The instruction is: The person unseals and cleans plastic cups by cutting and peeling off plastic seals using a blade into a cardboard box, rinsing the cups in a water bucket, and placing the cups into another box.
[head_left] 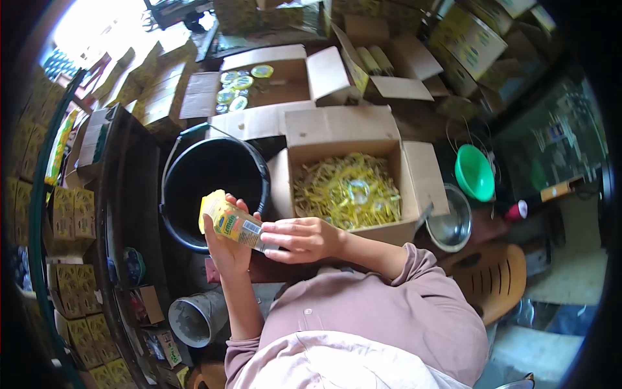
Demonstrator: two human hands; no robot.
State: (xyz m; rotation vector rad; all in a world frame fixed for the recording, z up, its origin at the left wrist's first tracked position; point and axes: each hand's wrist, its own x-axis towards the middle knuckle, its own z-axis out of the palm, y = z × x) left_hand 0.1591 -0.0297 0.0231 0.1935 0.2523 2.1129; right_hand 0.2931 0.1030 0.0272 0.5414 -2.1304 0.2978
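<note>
A yellow, lemon-labelled container [234,224] with a barcode on its side is tilted in front of my chest, held between both hands. My left hand [228,245] is wrapped round it from below and the left, with the thumb along its near side. The fingers of my right hand [303,237] are closed on its right end, which they partly cover. Beneath and behind the container is a black bucket [214,152] with a wire handle. An open carton [343,133] filled with yellow strips [343,194] stands beyond my right hand.
Another carton [285,74] at the back holds several yellow-lidded containers [241,82]. A metal bowl [450,217] and a green bowl [475,172] are at the right. Boxes fill the shelves [71,214] on the left. A grey bucket [192,321] lies near my left elbow, an orange chair [492,279] to the right.
</note>
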